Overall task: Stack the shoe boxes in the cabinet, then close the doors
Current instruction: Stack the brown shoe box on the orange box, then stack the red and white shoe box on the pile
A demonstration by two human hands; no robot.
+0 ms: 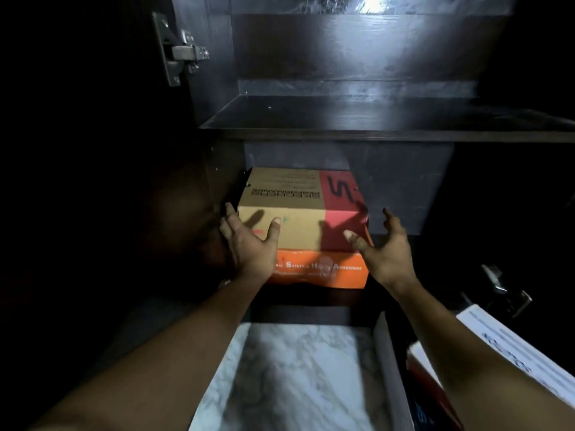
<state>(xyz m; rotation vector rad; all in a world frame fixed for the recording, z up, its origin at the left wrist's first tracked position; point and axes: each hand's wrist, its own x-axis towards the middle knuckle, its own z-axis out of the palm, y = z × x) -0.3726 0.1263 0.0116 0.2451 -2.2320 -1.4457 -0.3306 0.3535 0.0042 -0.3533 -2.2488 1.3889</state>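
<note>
Tan box [289, 213] is stacked on an orange box [317, 270] low in the cabinet [373, 119]. It is touched by the left hand [249, 247], while the right hand [385, 247] is held just beside, fingers of both spread. A white box [513, 346] and the doors are judged still to be dealt with.

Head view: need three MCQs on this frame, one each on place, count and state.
1. Where does the tan-and-red box sit?
A) on the orange box
B) on the upper shelf
C) on the floor
2. How many boxes are stacked inside the cabinet?
A) one
B) two
C) four
3. The right hand is:
A) a fist
B) gripping a door handle
C) open, fingers spread

Answers:
1. A, its base rests on the orange box's top.
2. B, only those two show in the stack.
3. C, its fingers splay near the top box's right corner and hold nothing.
</note>
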